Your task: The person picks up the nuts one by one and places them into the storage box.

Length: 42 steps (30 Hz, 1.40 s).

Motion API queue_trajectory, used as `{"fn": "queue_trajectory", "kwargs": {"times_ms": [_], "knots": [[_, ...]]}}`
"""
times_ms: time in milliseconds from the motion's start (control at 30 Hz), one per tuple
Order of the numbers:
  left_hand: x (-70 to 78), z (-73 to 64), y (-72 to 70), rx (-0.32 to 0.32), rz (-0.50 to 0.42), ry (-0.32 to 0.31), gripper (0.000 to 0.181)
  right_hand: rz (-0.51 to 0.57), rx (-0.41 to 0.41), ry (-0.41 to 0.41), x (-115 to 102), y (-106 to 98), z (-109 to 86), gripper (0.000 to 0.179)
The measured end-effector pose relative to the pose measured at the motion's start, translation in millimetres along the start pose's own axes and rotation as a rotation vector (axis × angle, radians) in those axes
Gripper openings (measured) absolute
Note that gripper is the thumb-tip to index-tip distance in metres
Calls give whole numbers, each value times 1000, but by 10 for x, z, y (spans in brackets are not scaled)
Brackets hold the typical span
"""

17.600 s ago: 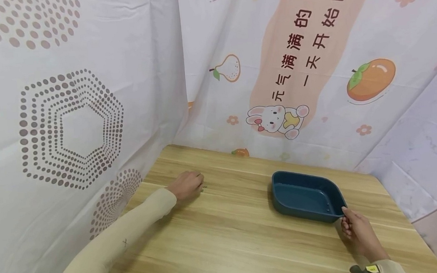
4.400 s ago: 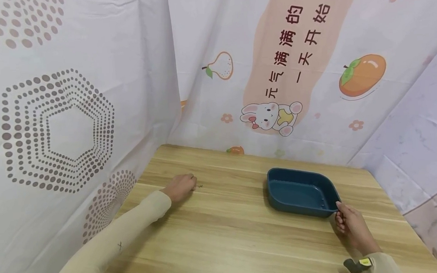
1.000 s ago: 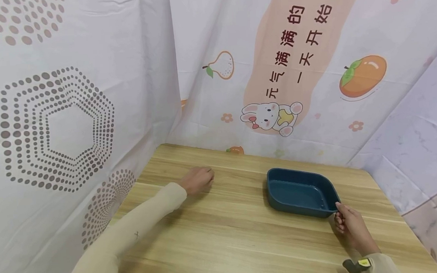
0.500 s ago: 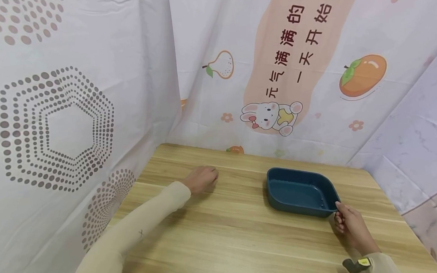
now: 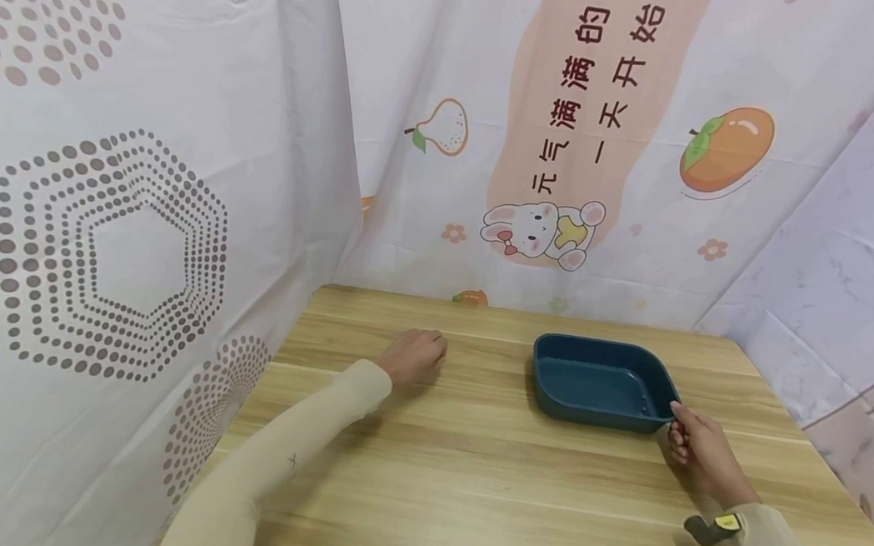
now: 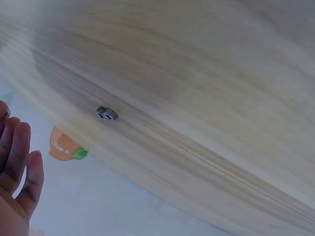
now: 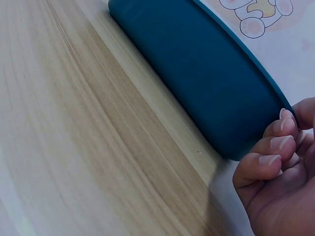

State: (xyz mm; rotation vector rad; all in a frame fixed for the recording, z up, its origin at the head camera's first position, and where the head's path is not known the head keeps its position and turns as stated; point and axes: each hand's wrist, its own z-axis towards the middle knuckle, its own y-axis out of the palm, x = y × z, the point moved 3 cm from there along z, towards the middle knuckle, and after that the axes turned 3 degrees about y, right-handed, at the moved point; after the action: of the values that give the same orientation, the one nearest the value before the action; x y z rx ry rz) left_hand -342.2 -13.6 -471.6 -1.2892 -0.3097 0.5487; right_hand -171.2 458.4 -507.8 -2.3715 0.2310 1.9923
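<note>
My left hand [image 5: 414, 356] hovers over the left back part of the table, its fingers bent. In the left wrist view the thumb and index tip fall outside the frame, so I cannot tell if anything is pinched there. Two small metal nuts [image 6: 106, 113] lie close together on the wood, apart from the fingers. My right hand [image 5: 706, 448] grips the near right corner of a dark blue tray [image 5: 596, 418], thumb on top of the rim and the other fingers curled below it. Tiny dark pieces [image 5: 644, 407] lie inside, by the tray's right end.
A wood-grain table [image 5: 450, 489] carries everything. White patterned cloth [image 5: 435, 248] hangs along its back edge, and a dotted cloth [image 5: 267, 191] hangs close by the left arm. A black wrist device [image 5: 711, 530] with a yellow label is on the right wrist.
Over the last second the left hand has shifted slightly rightward, toward the tray. The right hand and tray stay put. Small pieces seen earlier beside the left fingertips are now hidden in the head view.
</note>
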Motion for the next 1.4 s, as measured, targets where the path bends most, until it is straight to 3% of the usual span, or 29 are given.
{"fn": "queue_trajectory", "kwargs": {"times_ms": [433,700,1400], "knots": [[94,135,-5,50,51,40,13,0,10,4,-1,-4,3,41],[137,223,-18,-2,72,14,14,1,15,16,-2,-21,21,41],[294,419,9,17,95,70,16,-27,30,14,3,-5,11,42]]}}
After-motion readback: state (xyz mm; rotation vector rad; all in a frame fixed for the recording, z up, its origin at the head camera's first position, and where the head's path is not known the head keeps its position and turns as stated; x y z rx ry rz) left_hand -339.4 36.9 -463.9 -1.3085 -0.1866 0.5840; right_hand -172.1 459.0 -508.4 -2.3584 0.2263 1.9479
